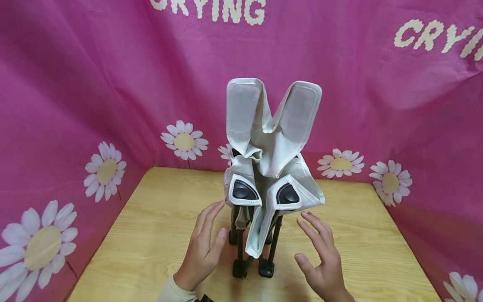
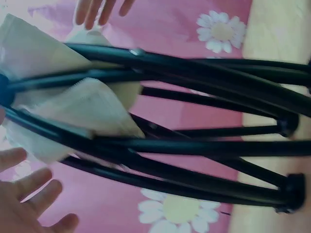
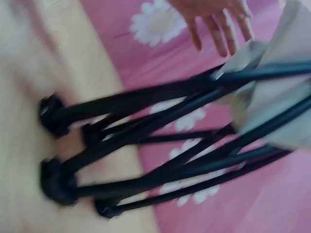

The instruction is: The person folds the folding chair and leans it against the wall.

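A small folding chair with pale off-white fabric (image 1: 288,126) and black tube legs (image 1: 274,241) stands upright, partly folded, with its seat cloth sagging in creases. Two black corner patches (image 1: 288,194) mark the front of the cloth. To the left of the legs my left hand (image 1: 203,249) is spread with loosely bent fingers, its fingertips close to the fabric's left corner. On the other side my right hand (image 1: 322,258) is likewise spread, holding nothing, fingertips just below the right corner. Both wrist views show the crossing legs (image 2: 194,148) and their black feet (image 3: 56,182).
The chair's feet rest on a light wooden table (image 1: 170,209). Around it hangs a magenta cloth (image 1: 188,75) with printed daisies and pale lettering, closing off the back and both sides.
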Available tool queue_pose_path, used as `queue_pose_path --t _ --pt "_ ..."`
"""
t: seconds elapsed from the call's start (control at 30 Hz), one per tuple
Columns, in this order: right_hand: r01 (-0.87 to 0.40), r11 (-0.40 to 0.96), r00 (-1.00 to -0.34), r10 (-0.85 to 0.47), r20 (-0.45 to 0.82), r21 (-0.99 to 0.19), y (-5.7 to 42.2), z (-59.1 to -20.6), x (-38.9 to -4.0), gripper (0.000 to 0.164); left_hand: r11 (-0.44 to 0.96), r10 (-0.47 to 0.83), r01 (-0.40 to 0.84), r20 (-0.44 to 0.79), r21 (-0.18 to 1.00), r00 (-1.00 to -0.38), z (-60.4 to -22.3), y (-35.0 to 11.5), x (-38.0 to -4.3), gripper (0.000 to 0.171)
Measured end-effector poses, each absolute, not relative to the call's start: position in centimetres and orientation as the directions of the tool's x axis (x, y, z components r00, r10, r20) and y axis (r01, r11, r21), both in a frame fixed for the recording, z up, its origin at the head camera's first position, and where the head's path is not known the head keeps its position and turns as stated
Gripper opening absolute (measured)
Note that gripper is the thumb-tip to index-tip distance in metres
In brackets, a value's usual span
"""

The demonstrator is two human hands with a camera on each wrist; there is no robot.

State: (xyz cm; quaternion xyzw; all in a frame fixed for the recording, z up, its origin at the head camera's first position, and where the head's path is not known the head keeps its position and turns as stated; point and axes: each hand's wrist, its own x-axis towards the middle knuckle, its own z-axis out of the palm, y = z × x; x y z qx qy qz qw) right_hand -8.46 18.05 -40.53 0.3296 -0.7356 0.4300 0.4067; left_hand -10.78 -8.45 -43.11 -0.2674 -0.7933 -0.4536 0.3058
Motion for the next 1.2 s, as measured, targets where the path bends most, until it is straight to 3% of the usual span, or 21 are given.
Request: queue_pose_path --t 0.17,0.3,0.73,1.2 --pt "-0.786 0.422 -0.565 -0.197 0.801 -0.451 19.8 -45.5 -9.6 0.051 0.509 0.177 0.632 0.648 0.584 -0.741 -44.6 -8.9 -11.2 0.049" --pt "-0.726 0.481 -0.64 -0.211 0.739 -0.491 20.6 -48.2 -9.7 0.053 0.536 0.206 0.623 0.627 0.57 -0.751 -45.7 -9.1 -11.1 0.044" --pt "-0.679 0.535 -0.689 -0.228 0.688 -0.502 21.1 -49.9 -10.0 0.059 0.568 0.266 0.62 0.591 0.542 -0.761 -47.0 -9.2 -11.2 0.039" --pt "-0.595 0.601 -0.767 -0.229 0.599 -0.533 20.7 -51.5 -10.1 0.056 0.603 0.268 0.584 0.551 0.544 -0.79 -49.1 -9.5 -11.0 0.036"
